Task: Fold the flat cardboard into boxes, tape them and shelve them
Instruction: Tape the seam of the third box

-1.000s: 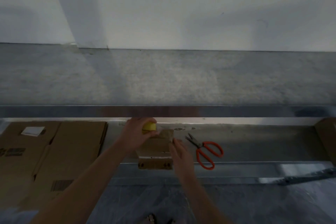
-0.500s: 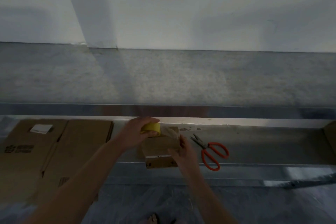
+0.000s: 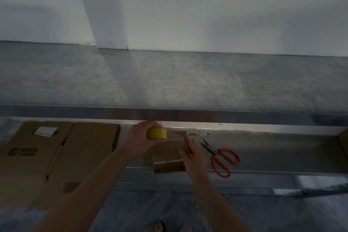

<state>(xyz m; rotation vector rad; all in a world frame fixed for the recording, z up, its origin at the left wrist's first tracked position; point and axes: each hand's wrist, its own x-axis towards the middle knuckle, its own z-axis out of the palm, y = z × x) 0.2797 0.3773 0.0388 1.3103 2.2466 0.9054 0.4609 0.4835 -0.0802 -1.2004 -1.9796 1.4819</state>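
Note:
A small brown cardboard box lies on the metal shelf in front of me. My left hand grips a yellow tape roll above the box's far left corner. A clear strip of tape stretches from the roll to the right across the box's far edge. My right hand pinches the free end of that strip at the box's right side. Two flat cardboard sheets lie on the shelf to the left.
Orange-handled scissors lie on the shelf just right of my right hand. A higher shelf's metal lip runs across above the hands. Another cardboard piece shows at the far right edge. Plastic sheeting covers the floor below.
My left hand has lifted the roll a little and the tape strip between the hands has grown longer. My right hand shifted up along the box's right side.

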